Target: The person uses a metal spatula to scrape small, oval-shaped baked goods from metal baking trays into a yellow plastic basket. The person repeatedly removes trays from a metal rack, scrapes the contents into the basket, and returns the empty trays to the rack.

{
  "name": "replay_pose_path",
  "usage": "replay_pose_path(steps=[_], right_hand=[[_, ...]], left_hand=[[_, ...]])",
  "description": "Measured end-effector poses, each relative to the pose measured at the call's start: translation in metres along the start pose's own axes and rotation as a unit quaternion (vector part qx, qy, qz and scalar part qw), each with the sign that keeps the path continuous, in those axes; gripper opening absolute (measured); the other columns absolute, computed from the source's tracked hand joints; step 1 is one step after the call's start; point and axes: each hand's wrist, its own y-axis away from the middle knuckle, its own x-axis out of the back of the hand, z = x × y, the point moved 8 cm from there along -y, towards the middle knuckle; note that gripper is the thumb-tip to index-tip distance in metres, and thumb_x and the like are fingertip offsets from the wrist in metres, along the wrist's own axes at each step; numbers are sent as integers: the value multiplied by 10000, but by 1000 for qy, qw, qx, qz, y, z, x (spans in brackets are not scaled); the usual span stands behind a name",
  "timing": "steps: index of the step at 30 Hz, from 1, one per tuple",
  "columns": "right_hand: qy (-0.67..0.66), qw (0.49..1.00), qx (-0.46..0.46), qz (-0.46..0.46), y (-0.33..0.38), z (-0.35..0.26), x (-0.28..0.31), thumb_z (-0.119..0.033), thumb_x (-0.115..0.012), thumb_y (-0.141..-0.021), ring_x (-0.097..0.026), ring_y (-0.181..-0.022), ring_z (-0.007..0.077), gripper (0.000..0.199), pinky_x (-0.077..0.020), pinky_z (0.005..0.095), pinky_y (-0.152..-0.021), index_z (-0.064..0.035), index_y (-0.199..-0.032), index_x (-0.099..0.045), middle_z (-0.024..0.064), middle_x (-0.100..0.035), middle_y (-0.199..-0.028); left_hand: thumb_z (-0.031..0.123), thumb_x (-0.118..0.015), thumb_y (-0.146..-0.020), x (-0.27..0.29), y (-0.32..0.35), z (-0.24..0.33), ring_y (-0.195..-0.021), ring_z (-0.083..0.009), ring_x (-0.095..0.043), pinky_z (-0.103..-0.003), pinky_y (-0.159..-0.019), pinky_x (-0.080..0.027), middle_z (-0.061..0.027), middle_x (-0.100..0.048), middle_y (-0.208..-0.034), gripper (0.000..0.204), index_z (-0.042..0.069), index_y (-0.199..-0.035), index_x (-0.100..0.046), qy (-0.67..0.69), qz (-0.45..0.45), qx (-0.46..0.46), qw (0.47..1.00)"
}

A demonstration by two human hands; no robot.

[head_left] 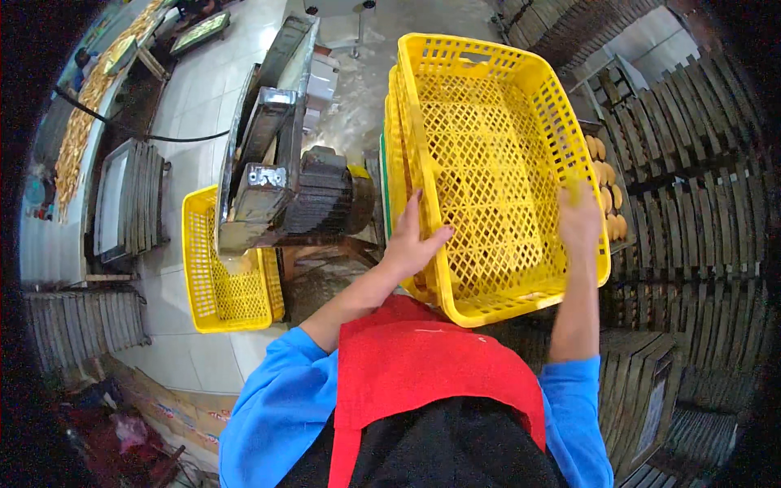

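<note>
In front of me a yellow plastic crate with lattice walls and floor sits tilted on top of other yellow crates. Its inside faces me and holds nothing that I can see. My left hand grips its left rim, the thumb over the edge and the fingers along the outside. Motion blurs my right hand, which is over the crate's right wall. A yellow smear shows at its fingers; whether that is a held thing or part of the crate I cannot make out.
On the left stands a dark motor on a metal machine, above another yellow crate on the tiled floor. Stacked trays line the right, with round brown baked pieces beside the crate. Far left, a long table carries pale pieces.
</note>
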Motion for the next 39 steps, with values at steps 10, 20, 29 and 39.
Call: replay_pose_path(steps=[10, 20, 29, 39], right_hand=[[96, 967, -234, -18, 56, 221, 45, -226, -589, -844, -564, -989, 385, 409, -440, 444, -847, -27, -1196, -530, 220, -590, -1096], [184, 977, -99, 31, 58, 186, 42, -186, -635, -810, -530, -1031, 347, 330, -426, 418, -885, 6, -1072, -575, 178, -594, -1027], [192, 978, -76, -14, 53, 193, 38, -235, -603, -835, -548, -964, 362, 329, -448, 450, -800, 4, -1060, -578, 186, -589, -1001], [276, 960, -39, -32, 63, 180, 34, -235, -578, -861, -528, -1069, 345, 445, -439, 419, -882, 6, -1226, -498, 188, -554, -1186]], left_hand=[[156, -656, -798, -2, -5, -1, -1122, -226, -517, -347, -976, -394, -173, -508, -1262, 715, 1, -1389, -286, 158, 55, -13, 986], [82, -568, -856, -3, 12, 2, -1089, -158, -493, -302, -949, -387, -79, -516, -1234, 613, 50, -1402, -291, 263, 42, -40, 963], [126, -583, -856, -9, 17, -7, -1060, -164, -507, -292, -925, -400, -81, -534, -1209, 583, 54, -1380, -338, 275, 81, 3, 958], [211, -571, -888, 32, 31, -10, -1116, -197, -504, -307, -954, -373, -119, -556, -1158, 477, 17, -1297, -421, 136, 277, -34, 951]])
